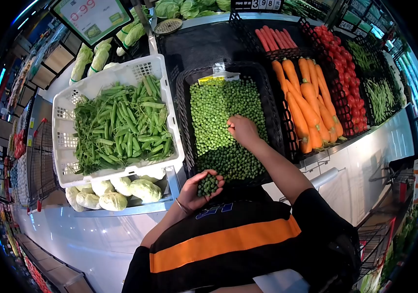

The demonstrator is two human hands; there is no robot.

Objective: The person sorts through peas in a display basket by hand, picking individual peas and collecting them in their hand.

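Observation:
Shelled green peas [218,110] fill a dark woven basket [273,112] in front of me, paler at the back and darker at the front. My left hand [189,194] is cupped around a small heap of green peas [208,186], just before the basket's near edge. Over the right part of the peas is my right hand [243,129], its fingers closed in a pinch; what they hold, if anything, is too small to make out. A yellow-and-white label [218,78] lies at the back of the basket.
To the left stands a white plastic crate [118,177] of green pea pods [126,122], with pale cabbages [145,190] beneath its front edge. Right of the peas are carrots [309,105] and red tomatoes [343,78]. Shopping carts [379,239] stand at the lower right.

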